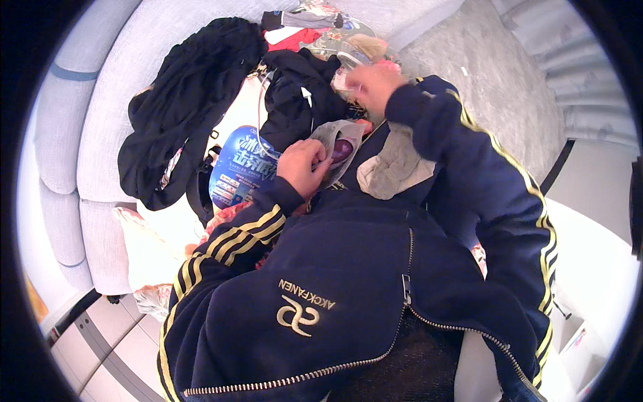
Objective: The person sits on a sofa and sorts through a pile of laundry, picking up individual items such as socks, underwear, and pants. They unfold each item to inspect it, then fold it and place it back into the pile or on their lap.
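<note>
My left hand [302, 167] grips the rim of a translucent plastic bag [329, 173]. Inside the bag shows a dark purple, rounded item [342, 149], whose kind I cannot tell. Above and to the right, my right hand [376, 89] is blurred, over a pile of small things; whether it holds anything is unclear. A grey and white sock-like cloth [394, 166] lies on my lap below the right wrist. Just left of my left hand is a blue fan-shaped card [241, 168] with printing. Black cloth [296, 95] with a white cable [306, 95] lies beyond the bag.
A large black garment [193, 105] lies at the left on a light grey sofa [113, 125]. Beyond my hands are a grey and black sock [306, 20], red and white cloth [291, 38] and a beige bundle [369, 46]. Grey plush fabric [492, 85] spreads at the right.
</note>
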The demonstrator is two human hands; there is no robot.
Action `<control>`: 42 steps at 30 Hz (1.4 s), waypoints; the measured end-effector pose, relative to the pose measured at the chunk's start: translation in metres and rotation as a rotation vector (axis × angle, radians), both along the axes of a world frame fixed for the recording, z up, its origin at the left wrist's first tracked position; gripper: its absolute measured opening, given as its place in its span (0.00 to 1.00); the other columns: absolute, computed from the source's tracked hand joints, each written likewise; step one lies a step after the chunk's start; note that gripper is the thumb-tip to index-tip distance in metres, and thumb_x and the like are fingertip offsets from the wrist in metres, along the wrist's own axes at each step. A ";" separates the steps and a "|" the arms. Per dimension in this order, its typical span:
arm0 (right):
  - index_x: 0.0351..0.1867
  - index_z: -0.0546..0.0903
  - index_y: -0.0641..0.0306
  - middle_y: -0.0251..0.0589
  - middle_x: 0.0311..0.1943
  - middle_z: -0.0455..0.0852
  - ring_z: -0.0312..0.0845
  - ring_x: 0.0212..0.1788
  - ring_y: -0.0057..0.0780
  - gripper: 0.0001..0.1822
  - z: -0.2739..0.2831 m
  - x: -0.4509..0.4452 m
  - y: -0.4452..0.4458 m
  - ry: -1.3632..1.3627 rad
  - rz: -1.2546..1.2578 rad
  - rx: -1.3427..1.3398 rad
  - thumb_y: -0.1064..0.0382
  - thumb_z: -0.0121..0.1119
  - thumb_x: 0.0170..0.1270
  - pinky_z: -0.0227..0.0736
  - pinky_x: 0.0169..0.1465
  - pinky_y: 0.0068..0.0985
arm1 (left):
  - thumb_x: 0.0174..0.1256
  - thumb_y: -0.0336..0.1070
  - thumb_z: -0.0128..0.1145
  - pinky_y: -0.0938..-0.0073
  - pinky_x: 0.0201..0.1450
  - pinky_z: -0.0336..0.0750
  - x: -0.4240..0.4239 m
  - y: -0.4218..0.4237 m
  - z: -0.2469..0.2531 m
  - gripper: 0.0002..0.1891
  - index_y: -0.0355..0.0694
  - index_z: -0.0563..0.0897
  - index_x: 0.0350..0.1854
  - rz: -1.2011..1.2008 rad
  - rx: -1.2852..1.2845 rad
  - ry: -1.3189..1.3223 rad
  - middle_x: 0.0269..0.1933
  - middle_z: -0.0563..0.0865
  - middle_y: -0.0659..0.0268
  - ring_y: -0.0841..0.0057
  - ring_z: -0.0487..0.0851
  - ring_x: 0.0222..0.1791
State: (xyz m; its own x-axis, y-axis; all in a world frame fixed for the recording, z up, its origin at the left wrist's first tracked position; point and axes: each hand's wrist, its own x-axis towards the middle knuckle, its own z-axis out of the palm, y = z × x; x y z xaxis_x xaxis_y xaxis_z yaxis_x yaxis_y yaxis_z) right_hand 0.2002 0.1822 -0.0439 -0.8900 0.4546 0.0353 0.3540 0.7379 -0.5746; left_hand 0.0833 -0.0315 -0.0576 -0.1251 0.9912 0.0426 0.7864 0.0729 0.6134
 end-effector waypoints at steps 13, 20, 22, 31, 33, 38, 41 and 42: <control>0.62 0.67 0.46 0.41 0.58 0.68 0.67 0.58 0.49 0.37 -0.080 -0.048 0.044 -0.410 -0.411 0.267 0.59 0.67 0.47 0.69 0.56 0.42 | 0.51 0.32 0.62 0.69 0.30 0.71 -0.008 -0.009 0.010 0.08 0.39 0.74 0.28 0.036 -0.144 -0.114 0.26 0.76 0.61 0.65 0.77 0.26; 0.52 0.78 0.57 0.46 0.44 0.80 0.77 0.47 0.39 0.25 -0.076 -0.030 0.071 -0.265 -0.227 0.039 0.50 0.58 0.52 0.72 0.51 0.32 | 0.55 0.31 0.60 0.74 0.26 0.70 -0.011 -0.010 0.008 0.06 0.37 0.76 0.27 0.135 -0.103 -0.252 0.22 0.76 0.62 0.73 0.76 0.22; 0.51 0.78 0.59 0.46 0.39 0.82 0.79 0.42 0.36 0.25 -0.070 -0.015 0.074 -0.050 -0.251 -0.074 0.49 0.59 0.52 0.72 0.48 0.28 | 0.57 0.32 0.60 0.77 0.24 0.68 -0.014 -0.009 0.005 0.07 0.37 0.76 0.27 0.173 -0.091 -0.262 0.20 0.76 0.64 0.77 0.75 0.20; 0.52 0.76 0.62 0.44 0.36 0.84 0.80 0.39 0.33 0.24 0.005 0.041 0.025 0.171 -0.088 -0.738 0.51 0.58 0.57 0.73 0.45 0.30 | 0.59 0.31 0.59 0.82 0.23 0.63 -0.032 -0.009 -0.016 0.07 0.37 0.76 0.25 0.245 -0.076 -0.514 0.17 0.73 0.74 0.89 0.67 0.19; 0.52 0.76 0.61 0.48 0.40 0.83 0.80 0.42 0.39 0.23 0.008 0.036 -0.026 0.335 0.173 -0.323 0.56 0.59 0.54 0.74 0.46 0.33 | 0.60 0.29 0.59 0.85 0.26 0.64 -0.035 -0.008 -0.020 0.07 0.36 0.76 0.25 0.252 -0.070 -0.603 0.21 0.75 0.77 0.91 0.68 0.22; 0.41 0.75 0.65 0.46 0.34 0.76 0.77 0.39 0.45 0.16 -0.005 0.021 -0.094 0.202 0.371 -0.086 0.65 0.57 0.48 0.72 0.42 0.38 | 0.62 0.27 0.58 0.89 0.29 0.66 -0.048 -0.011 -0.012 0.04 0.38 0.77 0.28 0.250 -0.088 -0.714 0.25 0.77 0.76 0.92 0.71 0.25; 0.37 0.74 0.63 0.45 0.34 0.76 0.78 0.38 0.43 0.13 -0.007 0.016 -0.094 0.018 0.359 0.063 0.65 0.57 0.48 0.73 0.40 0.38 | 0.62 0.27 0.58 0.89 0.28 0.66 -0.052 -0.015 0.002 0.03 0.38 0.77 0.31 0.267 -0.152 -0.763 0.24 0.77 0.77 0.92 0.72 0.25; 0.36 0.75 0.63 0.44 0.35 0.77 0.78 0.37 0.42 0.12 -0.002 0.020 -0.093 0.041 0.362 0.086 0.65 0.57 0.48 0.74 0.38 0.38 | 0.61 0.28 0.58 0.89 0.28 0.66 -0.055 -0.017 0.000 0.03 0.38 0.77 0.31 0.240 -0.179 -0.710 0.24 0.77 0.77 0.92 0.72 0.24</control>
State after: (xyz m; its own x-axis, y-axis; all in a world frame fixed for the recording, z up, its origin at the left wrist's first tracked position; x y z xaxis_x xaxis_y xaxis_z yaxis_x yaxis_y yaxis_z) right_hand 0.2199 0.0894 -0.0463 -0.9896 0.1042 0.0990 0.0389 0.8572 -0.5136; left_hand 0.0281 -0.0487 -0.0576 -0.2754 0.9176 -0.2868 0.1586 0.3376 0.9278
